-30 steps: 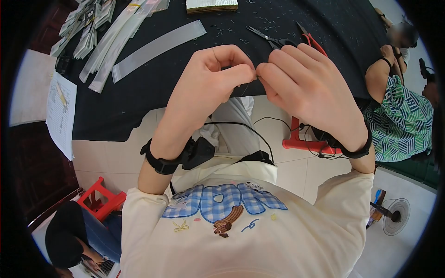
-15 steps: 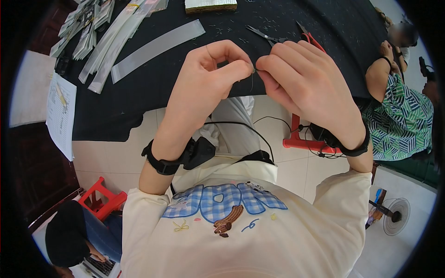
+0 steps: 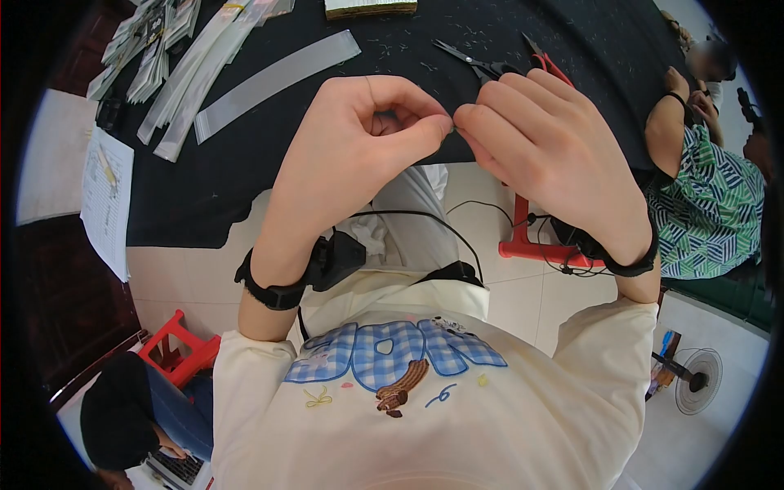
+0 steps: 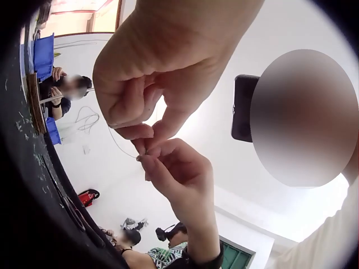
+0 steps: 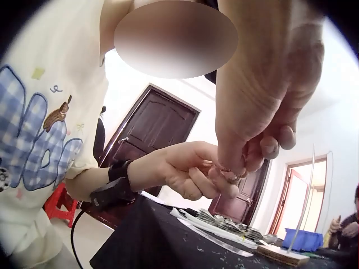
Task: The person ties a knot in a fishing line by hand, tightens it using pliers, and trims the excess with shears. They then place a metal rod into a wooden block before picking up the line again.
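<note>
Fingers: thumb and forefinger of the left hand and the right hand meet tip to tip, pinching a thin strand.
Black-covered bench: its near edge lies below the hands.
Blue bin: shown by both wrist views, outside the head view.
Clear plastic sleeve: flat on the bench, beyond the left hand.
Black scissors: on the bench, partly covered by the right hand.
Strand: arcs plainly between the hands in the left wrist view; hard to make out from the head.
</note>
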Motion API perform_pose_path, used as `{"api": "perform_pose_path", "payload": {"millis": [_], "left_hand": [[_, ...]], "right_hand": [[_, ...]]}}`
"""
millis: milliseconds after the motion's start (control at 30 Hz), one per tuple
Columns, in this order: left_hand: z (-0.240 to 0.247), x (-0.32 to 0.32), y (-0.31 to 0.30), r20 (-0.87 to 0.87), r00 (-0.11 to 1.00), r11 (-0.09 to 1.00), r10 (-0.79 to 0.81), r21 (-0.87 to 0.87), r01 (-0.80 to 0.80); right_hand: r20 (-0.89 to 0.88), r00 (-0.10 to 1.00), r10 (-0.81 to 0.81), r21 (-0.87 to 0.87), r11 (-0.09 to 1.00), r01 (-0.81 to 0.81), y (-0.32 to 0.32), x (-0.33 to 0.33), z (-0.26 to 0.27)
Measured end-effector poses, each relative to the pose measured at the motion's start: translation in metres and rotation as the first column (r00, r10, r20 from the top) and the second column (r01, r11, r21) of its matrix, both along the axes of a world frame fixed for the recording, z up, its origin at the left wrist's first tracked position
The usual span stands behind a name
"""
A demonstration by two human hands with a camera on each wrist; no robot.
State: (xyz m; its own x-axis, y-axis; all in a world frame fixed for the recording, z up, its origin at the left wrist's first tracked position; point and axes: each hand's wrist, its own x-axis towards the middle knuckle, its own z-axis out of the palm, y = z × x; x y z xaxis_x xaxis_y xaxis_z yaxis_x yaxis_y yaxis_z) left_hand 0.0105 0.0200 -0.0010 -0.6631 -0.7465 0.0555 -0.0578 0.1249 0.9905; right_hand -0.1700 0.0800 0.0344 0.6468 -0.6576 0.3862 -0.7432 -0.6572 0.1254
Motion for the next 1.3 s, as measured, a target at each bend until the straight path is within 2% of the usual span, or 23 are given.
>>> {"api": "perform_pose_path", "payload": {"millis": [100,233,300,400,500,933,1033,1100,1133,1200,1300], "left_hand": [[0.007,0.002,0.002,0.095,0.995,0.999,-0.030,0.025,0.028],[0.008,0.002,0.003,0.140,0.988,0.998,-0.063,0.025,0.060],[0.004,0.001,0.005,0.057,0.998,1.000,-0.027,0.004,0.027],[0.007,0.001,0.007,0.027,1.000,0.998,0.015,0.055,-0.016],[0.002,0.000,0.008,-0.037,0.997,0.998,0.063,0.033,-0.062],[0.005,0.001,0.010,-0.147,0.982,0.980,0.121,0.178,-0.094],[0.007,0.001,0.008,-0.147,0.984,0.983,0.100,0.165,-0.075],[0.011,0.004,0.003,-0.011,1.000,0.999,0.025,0.048,-0.025],[0.008,0.004,0.000,-0.011,1.000,0.999,0.025,0.048,-0.025],[-0.001,0.003,-0.007,-0.034,0.998,0.993,-0.044,-0.110,0.040],[0.005,0.001,-0.015,0.030,0.997,0.993,-0.075,-0.094,0.078]], "right_hand": [[-0.005,1.000,0.013,-0.007,1.000,-0.013,0.004,0.000,0.000],[0.017,0.999,0.033,-0.020,0.999,-0.032,0.005,-0.002,-0.002],[0.030,0.999,0.044,-0.033,0.999,-0.043,0.005,-0.003,-0.003],[0.074,0.997,0.028,-0.059,0.998,-0.024,0.005,-0.003,-0.004],[0.090,0.996,0.004,-0.078,0.997,0.003,0.005,-0.004,-0.005],[0.169,0.985,0.042,-0.154,0.988,-0.016,0.002,-0.003,-0.006],[0.177,0.982,0.061,-0.144,0.989,-0.036,0.000,-0.004,-0.007],[0.159,0.984,0.079,-0.143,0.988,-0.056,0.000,-0.005,-0.007],[0.139,0.987,0.082,-0.135,0.989,-0.063,0.000,-0.005,-0.006],[0.119,0.989,0.085,-0.127,0.989,-0.070,0.000,-0.006,-0.005],[0.089,0.994,0.069,-0.116,0.992,-0.058,-0.002,-0.008,-0.005]]}}
